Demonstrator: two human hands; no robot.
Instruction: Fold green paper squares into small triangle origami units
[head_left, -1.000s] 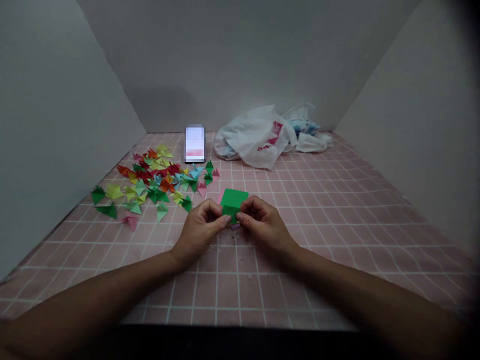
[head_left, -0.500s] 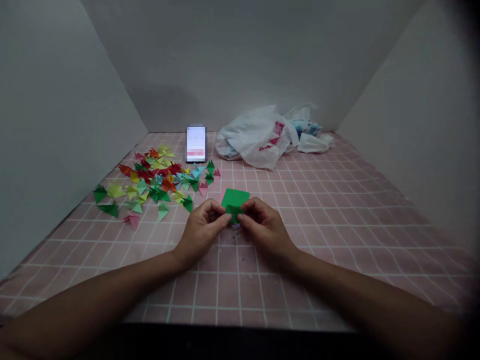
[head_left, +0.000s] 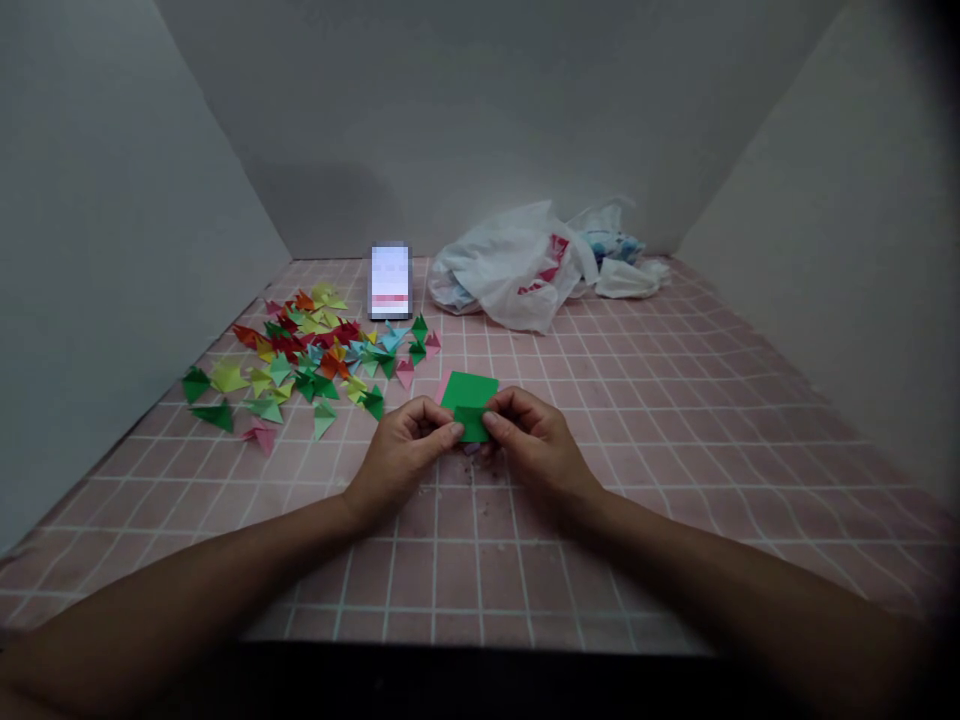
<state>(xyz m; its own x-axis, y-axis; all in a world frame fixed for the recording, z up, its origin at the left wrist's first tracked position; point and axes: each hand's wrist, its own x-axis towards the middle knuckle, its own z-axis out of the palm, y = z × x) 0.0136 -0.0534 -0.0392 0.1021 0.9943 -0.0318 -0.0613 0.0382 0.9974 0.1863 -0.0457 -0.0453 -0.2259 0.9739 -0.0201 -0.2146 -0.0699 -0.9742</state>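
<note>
Between my hands is a small folded piece of green paper [head_left: 471, 424], pinched at its two sides. My left hand [head_left: 409, 445] grips its left edge between thumb and fingers, and my right hand [head_left: 536, 440] grips the right edge the same way. Right behind it lies a stack of square paper [head_left: 472, 387] with a green sheet on top and a pink edge showing at the left. A small purplish scrap [head_left: 471, 449] peeks out below the green piece, partly hidden.
Many folded paper cranes [head_left: 300, 350] in several colours spread over the left of the pink checked cloth [head_left: 675, 430]. A phone [head_left: 391, 282] with a lit, blurred screen stands at the back. White plastic bags [head_left: 517, 265] lie behind, right of it. Pale walls enclose the table.
My right thumb and fingers have shifted slightly right along the green paper, so more of its front shows. My left hand has barely moved. The view has tilted a little.
</note>
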